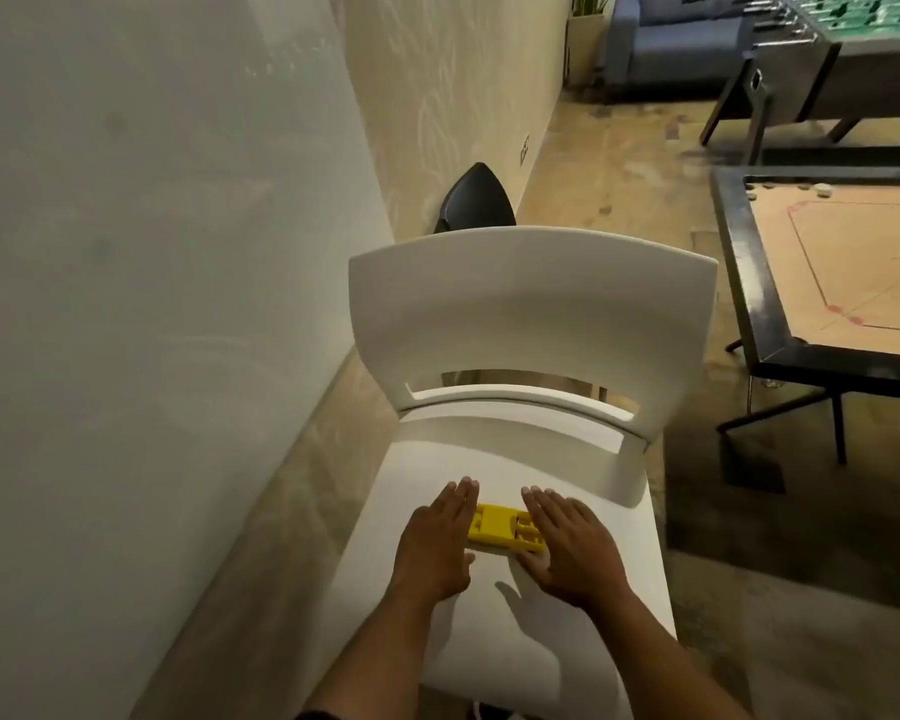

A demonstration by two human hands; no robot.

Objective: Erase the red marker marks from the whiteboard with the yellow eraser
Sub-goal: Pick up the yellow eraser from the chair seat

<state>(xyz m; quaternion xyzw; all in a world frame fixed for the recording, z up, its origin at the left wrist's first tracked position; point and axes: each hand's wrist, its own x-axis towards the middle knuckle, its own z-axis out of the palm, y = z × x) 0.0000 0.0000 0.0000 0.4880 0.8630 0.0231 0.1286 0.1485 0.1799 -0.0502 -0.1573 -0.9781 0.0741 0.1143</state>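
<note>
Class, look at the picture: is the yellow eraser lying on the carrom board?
No, the yellow eraser lies on the white chair seat, between the two flat hands.

Showing two bare forearms reaching up from the bottom edge, no sleeves covering either down to the wrist. Wearing no rings, watch or bands on the left hand [434,543] or the right hand [572,550]. Showing short, plain fingernails on the left fingertips [467,482]. Showing only a sliver of dark fabric at the bottom edge beside the left forearm, too little for telling what garment.
</note>
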